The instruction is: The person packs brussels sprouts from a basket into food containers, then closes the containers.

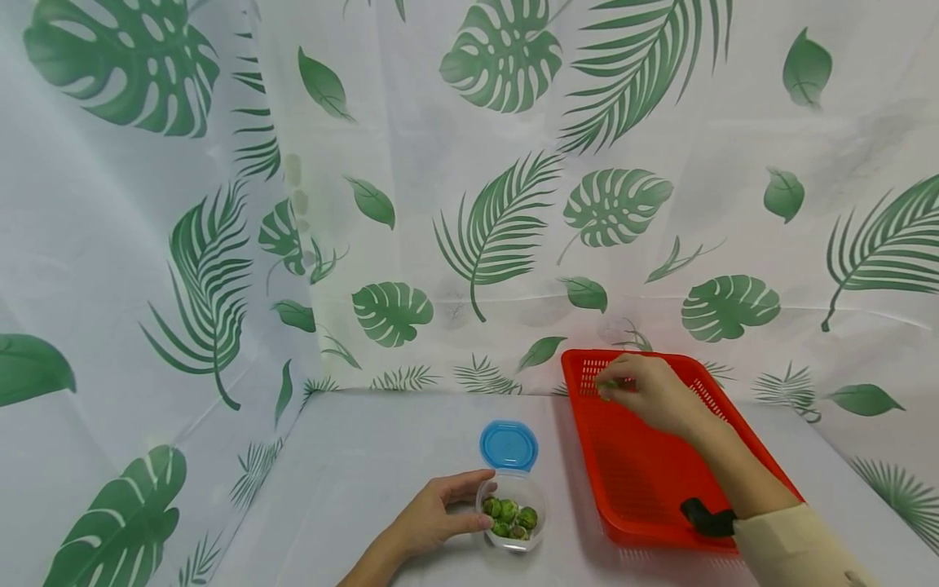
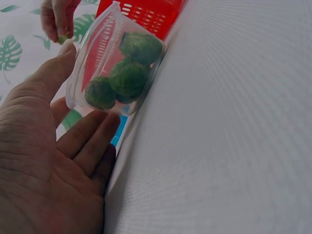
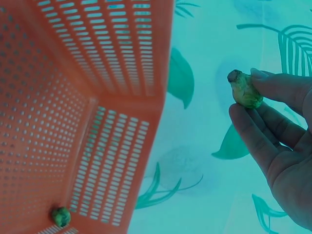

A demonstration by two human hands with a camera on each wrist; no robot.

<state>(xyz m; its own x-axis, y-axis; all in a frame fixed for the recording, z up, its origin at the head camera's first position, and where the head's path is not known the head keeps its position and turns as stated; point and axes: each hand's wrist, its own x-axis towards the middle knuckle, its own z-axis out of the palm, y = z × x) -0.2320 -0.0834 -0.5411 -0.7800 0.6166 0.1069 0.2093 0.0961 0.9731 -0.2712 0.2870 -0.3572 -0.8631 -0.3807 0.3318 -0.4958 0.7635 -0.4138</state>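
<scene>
Held sprout [image 3: 245,90], location: near the far-left corner of the red basket [image 1: 631,469], apparently raised above its rim. The right hand [image 1: 649,391] pinched this 1 sprout between the thumb and fingers; the grip was engaged.

Handling: the sprout was judged light and firm, with a compact body that likely tolerated moderate pressure. The outer leaves were probably smooth enough to slide under a loose pinch and thin enough to tear under a hard one. The recommended hold was at the rounded body, with the thumb opposing the fingers and the stem end left clear, which closely matched the grip shown.

The left hand [image 1: 440,514] grasped the clear tub [image 1: 515,547] to the left of the red basket, thumb on the near part of the rim and fingers along the far side. The tub was judged light, thin-walled and slightly flexible; a gentle side hold at the rim was suitable, as squeezing could have deformed it.

Appearance: the held sprout was pale yellow-green, with a brownish stem stub, under the blue-green tint of the right wrist view. At least 5 stored sprouts [image 1: 526,518] sat in the tub, rounded, green and leafy. The blue lid [image 1: 509,446] also lay left of the red basket. Inside the basket, 1 loose sprout [image 3: 60,216] rested in a corner.
</scene>
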